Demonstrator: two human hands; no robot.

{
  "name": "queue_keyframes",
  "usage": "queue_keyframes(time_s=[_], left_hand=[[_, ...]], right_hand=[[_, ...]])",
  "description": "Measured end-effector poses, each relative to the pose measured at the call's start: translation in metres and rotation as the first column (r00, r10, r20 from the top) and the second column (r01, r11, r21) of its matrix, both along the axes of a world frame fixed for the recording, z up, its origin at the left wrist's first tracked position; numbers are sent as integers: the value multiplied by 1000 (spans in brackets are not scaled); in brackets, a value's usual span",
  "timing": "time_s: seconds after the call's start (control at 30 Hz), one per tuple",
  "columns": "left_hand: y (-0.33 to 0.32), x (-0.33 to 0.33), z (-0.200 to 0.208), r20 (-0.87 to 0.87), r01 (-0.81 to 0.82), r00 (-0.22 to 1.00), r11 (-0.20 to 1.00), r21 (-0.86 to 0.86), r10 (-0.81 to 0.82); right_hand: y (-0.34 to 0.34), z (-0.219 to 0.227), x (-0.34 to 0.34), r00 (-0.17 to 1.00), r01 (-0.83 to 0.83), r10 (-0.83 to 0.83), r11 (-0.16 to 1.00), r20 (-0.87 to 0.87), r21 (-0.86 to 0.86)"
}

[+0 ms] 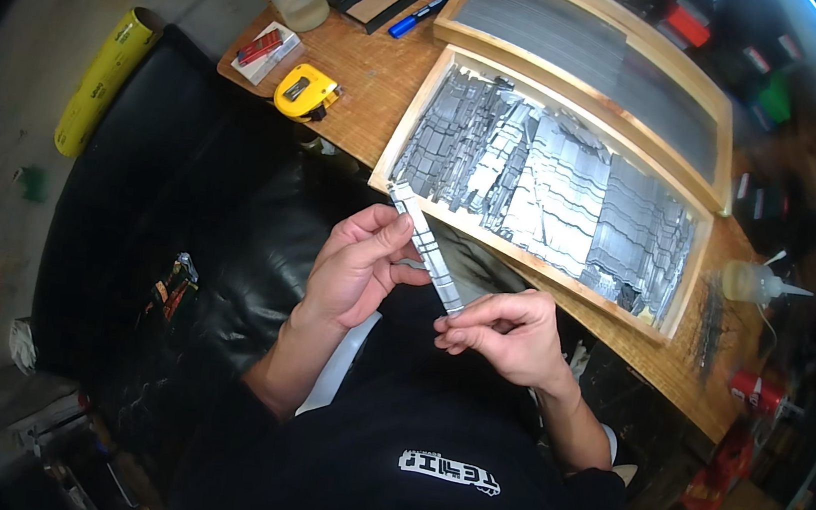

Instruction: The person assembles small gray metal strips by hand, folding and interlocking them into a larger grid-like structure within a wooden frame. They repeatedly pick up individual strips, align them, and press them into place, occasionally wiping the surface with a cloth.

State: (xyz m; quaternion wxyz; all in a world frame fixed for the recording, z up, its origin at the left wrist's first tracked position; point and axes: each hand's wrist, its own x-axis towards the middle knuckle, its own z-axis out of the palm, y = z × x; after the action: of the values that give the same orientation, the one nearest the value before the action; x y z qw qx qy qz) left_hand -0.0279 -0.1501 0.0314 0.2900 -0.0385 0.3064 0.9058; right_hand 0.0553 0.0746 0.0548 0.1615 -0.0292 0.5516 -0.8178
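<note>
The left hand pinches a narrow, silver-grey strip with dark crosswise lines between thumb and fingers near its far-left end. The right hand has its fingers pressed together on the strip's near-right end. The strip slants in front of the near-left corner of a shallow pale-wood tray filled with rows of glossy black and silver pieces; I cannot tell whether they touch. The tray rests on a brown wooden tabletop, just beside a second wood-framed tray on its far side. A yellow tape measure lies to the left.
</note>
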Motion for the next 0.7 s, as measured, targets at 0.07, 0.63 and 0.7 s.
queue_keyframes(time_s=[0.07, 0.63, 0.7], left_hand=[[-2, -1, 1, 1, 15, 1000, 1000, -23, -15], [-13, -2, 9, -152, -46, 988, 919, -391, -15], [-9, 1, 11, -156, -20, 986, 908, -419, -50]], right_hand=[[1, -12, 4, 997, 29, -22, 995, 73, -94], [21, 52, -68, 946, 280, -31, 573, -322, 770], [26, 55, -101, 959, 230, 36, 482, -281, 846]])
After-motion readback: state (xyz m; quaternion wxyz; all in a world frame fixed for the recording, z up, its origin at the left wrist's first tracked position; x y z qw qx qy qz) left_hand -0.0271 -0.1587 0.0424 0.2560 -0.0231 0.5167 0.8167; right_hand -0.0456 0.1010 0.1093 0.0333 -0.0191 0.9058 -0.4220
